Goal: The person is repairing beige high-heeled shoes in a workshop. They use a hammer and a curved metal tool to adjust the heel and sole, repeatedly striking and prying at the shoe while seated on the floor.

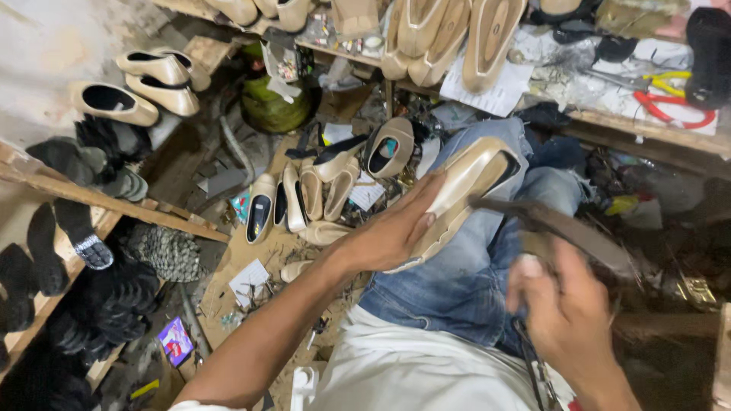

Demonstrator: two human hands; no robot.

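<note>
My left hand [396, 232] lies flat against a cream shoe [464, 194], fingers stretched along its side, pressing it onto my knee in blue jeans [464, 281]. My right hand [567, 320] is closed around the handle of a dark tool [563, 228], blurred, its head touching the shoe's open end. Finished cream shoes [304, 198] lie on the floor beyond.
</note>
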